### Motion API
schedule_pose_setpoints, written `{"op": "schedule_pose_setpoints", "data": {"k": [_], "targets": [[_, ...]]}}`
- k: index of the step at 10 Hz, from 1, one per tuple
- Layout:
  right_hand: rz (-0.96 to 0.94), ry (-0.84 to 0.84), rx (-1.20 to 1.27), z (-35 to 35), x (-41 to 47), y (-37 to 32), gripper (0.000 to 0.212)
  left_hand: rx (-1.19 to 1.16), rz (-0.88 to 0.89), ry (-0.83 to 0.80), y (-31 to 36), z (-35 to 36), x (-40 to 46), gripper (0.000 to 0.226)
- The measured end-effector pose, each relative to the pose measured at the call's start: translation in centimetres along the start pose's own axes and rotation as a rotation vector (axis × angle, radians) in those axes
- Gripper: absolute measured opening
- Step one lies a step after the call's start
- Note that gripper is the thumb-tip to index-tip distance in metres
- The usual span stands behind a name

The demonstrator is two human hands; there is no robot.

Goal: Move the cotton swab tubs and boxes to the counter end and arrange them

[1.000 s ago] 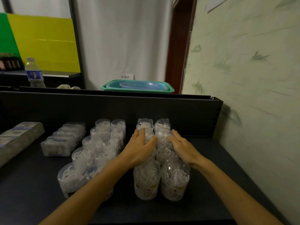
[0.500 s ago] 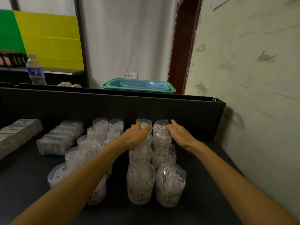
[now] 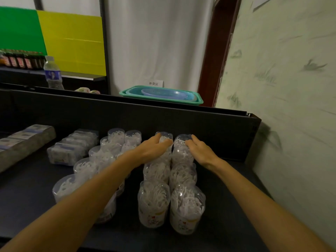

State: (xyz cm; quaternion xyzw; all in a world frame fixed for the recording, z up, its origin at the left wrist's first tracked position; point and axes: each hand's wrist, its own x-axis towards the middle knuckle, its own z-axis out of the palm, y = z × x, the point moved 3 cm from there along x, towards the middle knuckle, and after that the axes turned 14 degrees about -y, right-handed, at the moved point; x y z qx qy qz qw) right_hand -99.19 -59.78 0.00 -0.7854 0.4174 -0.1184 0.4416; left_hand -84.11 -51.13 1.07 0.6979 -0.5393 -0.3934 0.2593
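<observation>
Dark desk [image 3: 227,224] with raised black back panel [image 3: 200,124]. Right: pale green patterned wall [image 3: 291,79]. Behind: white curtain [image 3: 154,42], dark red door frame [image 3: 218,51], green and yellow boards [image 3: 54,39], teal basins [image 3: 181,100], water bottle [image 3: 52,73].

A bare bench [image 3: 227,188] strip runs right of the tubs [image 3: 171,179] (back panel [image 3: 209,128] blocks beyond); boxes [image 3: 71,150] crowd the left.

1 head-worn wide-angle view, facing forward and down, close over the counter [image 3: 227,233]
</observation>
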Motion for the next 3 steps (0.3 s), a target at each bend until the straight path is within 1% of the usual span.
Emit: {"op": "schedule_pose_setpoints", "data": {"k": [1,2,3], "targets": [[-0.02,0.036,-0.056,-0.5,-0.9,-0.6,0.064,0.024,0.02,0.021,0.2,-0.2,-0.9,0.071],[-0.081,0.095,-0.096,-0.8,-1.9,-1.9,0.063,0.051,0.067,0.055,1.0,-1.0,-2.3,0.068],[-0.138,0.167,-0.091,-0.6,-3.0,-3.8,0.061,0.072,0.123,0.098,1.9,-2.1,-4.4,0.063]]}}
